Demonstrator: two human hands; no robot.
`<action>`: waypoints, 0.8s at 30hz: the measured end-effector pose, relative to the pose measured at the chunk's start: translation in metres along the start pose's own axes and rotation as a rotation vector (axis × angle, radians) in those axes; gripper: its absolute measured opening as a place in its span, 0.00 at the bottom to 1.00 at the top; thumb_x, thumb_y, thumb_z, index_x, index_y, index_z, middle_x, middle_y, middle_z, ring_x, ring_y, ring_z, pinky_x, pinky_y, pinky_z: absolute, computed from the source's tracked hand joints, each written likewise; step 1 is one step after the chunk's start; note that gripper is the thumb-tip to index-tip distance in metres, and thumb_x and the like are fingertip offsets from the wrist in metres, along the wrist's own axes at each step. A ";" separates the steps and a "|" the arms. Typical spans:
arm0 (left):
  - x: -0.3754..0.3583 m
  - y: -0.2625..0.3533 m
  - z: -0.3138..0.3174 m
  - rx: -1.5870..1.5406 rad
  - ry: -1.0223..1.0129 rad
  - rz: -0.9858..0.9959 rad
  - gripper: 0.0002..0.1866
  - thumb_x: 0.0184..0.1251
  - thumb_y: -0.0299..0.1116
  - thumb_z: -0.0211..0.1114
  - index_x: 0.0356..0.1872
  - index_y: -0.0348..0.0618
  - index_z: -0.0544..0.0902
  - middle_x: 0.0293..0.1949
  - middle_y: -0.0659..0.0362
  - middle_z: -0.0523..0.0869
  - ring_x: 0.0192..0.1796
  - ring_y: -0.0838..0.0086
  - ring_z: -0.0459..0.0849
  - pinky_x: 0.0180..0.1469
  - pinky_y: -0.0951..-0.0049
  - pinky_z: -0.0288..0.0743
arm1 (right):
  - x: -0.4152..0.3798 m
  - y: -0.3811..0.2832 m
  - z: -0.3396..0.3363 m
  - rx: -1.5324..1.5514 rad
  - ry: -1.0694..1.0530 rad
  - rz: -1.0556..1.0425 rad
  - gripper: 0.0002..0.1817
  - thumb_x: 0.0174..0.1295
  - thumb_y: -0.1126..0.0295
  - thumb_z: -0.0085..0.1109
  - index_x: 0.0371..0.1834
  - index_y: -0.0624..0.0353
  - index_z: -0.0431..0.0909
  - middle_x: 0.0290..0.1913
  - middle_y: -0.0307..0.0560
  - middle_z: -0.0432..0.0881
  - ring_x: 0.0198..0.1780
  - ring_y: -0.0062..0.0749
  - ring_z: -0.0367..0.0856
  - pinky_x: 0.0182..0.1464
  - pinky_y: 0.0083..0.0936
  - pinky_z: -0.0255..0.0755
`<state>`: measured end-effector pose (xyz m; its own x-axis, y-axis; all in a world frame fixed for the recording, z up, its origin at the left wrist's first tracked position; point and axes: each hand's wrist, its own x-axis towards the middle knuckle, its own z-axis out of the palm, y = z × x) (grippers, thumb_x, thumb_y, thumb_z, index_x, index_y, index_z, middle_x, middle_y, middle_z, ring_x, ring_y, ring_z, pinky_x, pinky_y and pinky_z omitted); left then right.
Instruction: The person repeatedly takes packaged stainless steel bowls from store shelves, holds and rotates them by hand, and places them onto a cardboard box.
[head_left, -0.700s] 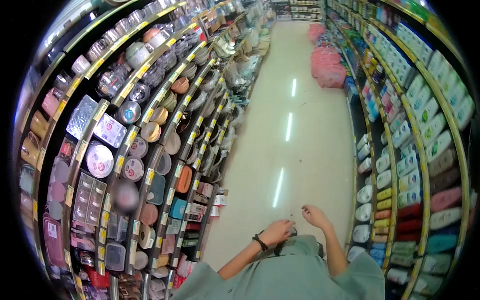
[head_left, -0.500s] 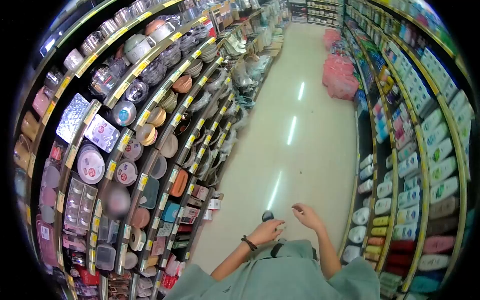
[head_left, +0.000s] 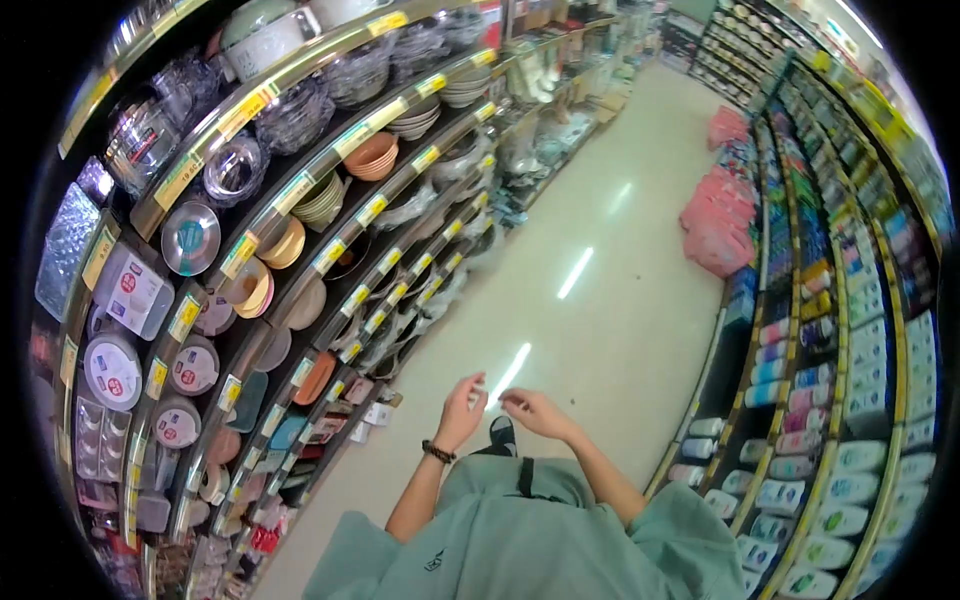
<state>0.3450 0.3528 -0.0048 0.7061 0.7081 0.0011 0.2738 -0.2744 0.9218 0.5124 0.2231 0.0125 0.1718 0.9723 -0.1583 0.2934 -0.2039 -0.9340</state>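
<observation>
Shelves (head_left: 320,60) full of kitchenware stand along one side of a shop aisle, and shelves (head_left: 898,330) of bottles along the other. Left hand (head_left: 462,410) is raised over the floor (head_left: 600,340), fingers loosely bent, its grip released and no item seen in it. A dark bracelet (head_left: 438,452) circles that wrist. Right hand (head_left: 535,412) is just beside it, fingers curled inward, its grip relaxed; nothing shows in it, though the palm is hidden. Neither hand touches any goods: bowls (head_left: 371,157), round tubs (head_left: 112,372) and white bottles (head_left: 838,518) sit on their shelves, well apart from the hands. No handling of goods is under way. The nearest things are the green shirt (head_left: 540,530) with its dark strap (head_left: 525,477), and a dark shoe (head_left: 502,434) on the floor beyond it.

Compared with the earlier frames, the hands have come closer together. The view has swung, so the pink bags (head_left: 715,225) now lie further right, and the bowls look larger. The shoe, partly hidden before, shows more fully between the forearms.
</observation>
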 end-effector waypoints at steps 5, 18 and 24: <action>0.074 0.000 -0.025 -0.153 0.231 -0.015 0.25 0.74 0.25 0.61 0.70 0.36 0.70 0.55 0.51 0.85 0.47 0.71 0.88 0.51 0.72 0.80 | 0.090 -0.020 -0.037 0.189 -0.026 -0.044 0.15 0.75 0.67 0.55 0.59 0.64 0.79 0.44 0.47 0.87 0.46 0.28 0.85 0.48 0.28 0.79; 0.238 0.037 -0.183 -0.362 0.861 -0.161 0.25 0.82 0.33 0.54 0.76 0.39 0.66 0.54 0.54 0.86 0.49 0.74 0.87 0.51 0.74 0.79 | 0.376 -0.093 -0.072 0.379 -0.428 -0.327 0.23 0.73 0.71 0.58 0.70 0.61 0.70 0.55 0.43 0.79 0.55 0.24 0.77 0.51 0.23 0.75; 0.304 0.020 -0.232 -0.333 1.137 -0.157 0.28 0.82 0.39 0.57 0.75 0.36 0.64 0.52 0.54 0.86 0.47 0.73 0.87 0.49 0.72 0.81 | 0.509 -0.152 -0.052 0.354 -0.399 -0.489 0.35 0.70 0.66 0.61 0.77 0.64 0.59 0.72 0.62 0.67 0.73 0.51 0.65 0.72 0.38 0.61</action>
<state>0.4136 0.7139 0.1040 -0.3488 0.9348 0.0667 0.0039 -0.0697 0.9976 0.6040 0.7431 0.0902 -0.2774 0.9242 0.2625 -0.0845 0.2487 -0.9649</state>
